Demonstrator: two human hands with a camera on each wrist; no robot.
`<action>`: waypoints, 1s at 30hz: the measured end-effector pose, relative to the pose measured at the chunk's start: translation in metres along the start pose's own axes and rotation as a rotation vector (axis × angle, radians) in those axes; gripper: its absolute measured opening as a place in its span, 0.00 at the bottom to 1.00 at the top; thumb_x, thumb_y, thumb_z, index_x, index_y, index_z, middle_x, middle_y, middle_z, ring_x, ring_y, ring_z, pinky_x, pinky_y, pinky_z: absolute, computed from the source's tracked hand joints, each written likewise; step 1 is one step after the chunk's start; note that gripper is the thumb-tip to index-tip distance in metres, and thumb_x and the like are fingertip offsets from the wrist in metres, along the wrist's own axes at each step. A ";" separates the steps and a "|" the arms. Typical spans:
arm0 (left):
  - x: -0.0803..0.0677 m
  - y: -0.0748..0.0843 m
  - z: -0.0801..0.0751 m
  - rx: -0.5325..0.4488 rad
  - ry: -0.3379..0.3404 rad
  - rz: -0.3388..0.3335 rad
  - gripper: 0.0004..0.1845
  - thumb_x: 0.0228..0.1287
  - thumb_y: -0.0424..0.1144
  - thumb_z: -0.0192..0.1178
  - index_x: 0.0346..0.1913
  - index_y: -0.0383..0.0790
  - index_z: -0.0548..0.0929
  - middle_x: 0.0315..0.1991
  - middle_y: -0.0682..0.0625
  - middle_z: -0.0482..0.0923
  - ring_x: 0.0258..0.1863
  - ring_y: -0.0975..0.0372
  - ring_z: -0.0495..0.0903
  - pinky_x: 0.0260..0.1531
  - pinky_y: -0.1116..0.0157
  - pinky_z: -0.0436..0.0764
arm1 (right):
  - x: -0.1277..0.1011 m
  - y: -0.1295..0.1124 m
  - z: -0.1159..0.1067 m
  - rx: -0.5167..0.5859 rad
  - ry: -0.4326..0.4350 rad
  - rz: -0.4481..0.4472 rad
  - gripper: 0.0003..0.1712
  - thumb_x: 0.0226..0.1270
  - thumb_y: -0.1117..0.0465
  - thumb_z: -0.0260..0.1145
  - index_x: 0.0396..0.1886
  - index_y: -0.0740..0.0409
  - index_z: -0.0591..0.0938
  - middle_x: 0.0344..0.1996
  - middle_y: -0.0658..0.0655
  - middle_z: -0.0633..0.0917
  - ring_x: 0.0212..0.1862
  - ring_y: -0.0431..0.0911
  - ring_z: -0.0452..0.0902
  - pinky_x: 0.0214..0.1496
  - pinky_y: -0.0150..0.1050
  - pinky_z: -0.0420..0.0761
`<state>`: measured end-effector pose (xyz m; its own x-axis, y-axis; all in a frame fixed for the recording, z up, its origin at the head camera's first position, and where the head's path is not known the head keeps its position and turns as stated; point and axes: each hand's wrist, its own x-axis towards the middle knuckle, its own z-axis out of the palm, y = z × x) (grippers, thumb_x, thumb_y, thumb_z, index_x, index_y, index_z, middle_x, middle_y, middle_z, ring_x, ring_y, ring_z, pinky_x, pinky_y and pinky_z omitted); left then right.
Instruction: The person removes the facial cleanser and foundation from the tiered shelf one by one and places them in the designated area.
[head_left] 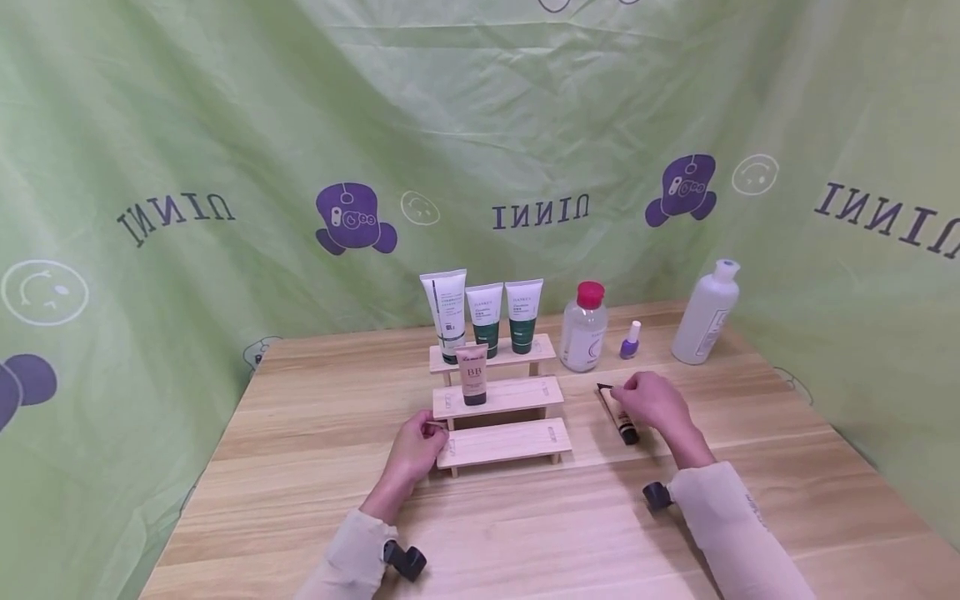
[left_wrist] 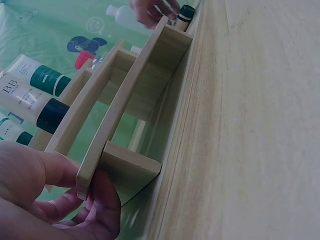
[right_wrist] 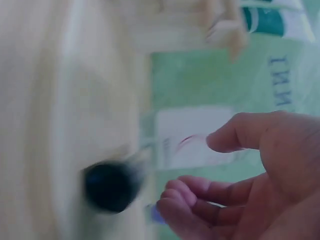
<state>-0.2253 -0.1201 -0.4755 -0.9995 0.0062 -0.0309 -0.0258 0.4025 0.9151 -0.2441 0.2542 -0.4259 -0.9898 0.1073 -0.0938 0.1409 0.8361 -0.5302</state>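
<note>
The person's left hand is gripping the left end of the lowest step of a wooden three-step rack, thumb over the board and fingers curling beneath it, while a BB tube is standing on the middle step just beyond that grip. The right hand is reaching over a dark-capped tube lying on the table to the right of the rack, fingers loosely curled and apparently not yet closing on it. Farther from this hand, a pink-capped bottle, a small purple bottle and a white bottle are standing.
</note>
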 end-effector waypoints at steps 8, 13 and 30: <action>0.001 -0.001 0.000 0.011 -0.005 0.010 0.16 0.57 0.28 0.59 0.50 0.32 0.80 0.31 0.49 0.74 0.30 0.59 0.72 0.29 0.66 0.73 | -0.013 -0.041 -0.010 0.127 0.206 -0.223 0.19 0.64 0.56 0.57 0.47 0.66 0.82 0.39 0.62 0.84 0.39 0.53 0.79 0.43 0.48 0.77; 0.001 -0.002 -0.001 0.024 -0.007 0.009 0.16 0.58 0.29 0.59 0.51 0.33 0.80 0.32 0.48 0.75 0.32 0.59 0.72 0.31 0.66 0.73 | -0.014 -0.069 -0.009 0.248 0.223 -0.309 0.19 0.66 0.58 0.58 0.52 0.65 0.79 0.41 0.61 0.83 0.43 0.52 0.78 0.46 0.46 0.78; 0.000 -0.002 -0.001 -0.002 -0.004 0.050 0.14 0.57 0.28 0.58 0.48 0.30 0.80 0.30 0.49 0.74 0.29 0.60 0.71 0.28 0.69 0.72 | -0.017 -0.146 0.012 0.464 0.025 -0.577 0.29 0.59 0.62 0.68 0.60 0.66 0.73 0.49 0.66 0.81 0.51 0.55 0.79 0.52 0.48 0.81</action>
<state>-0.2251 -0.1223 -0.4770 -0.9995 0.0299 0.0128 0.0237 0.3994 0.9165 -0.2478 0.1238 -0.3572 -0.9087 -0.2634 0.3237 -0.4126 0.4506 -0.7916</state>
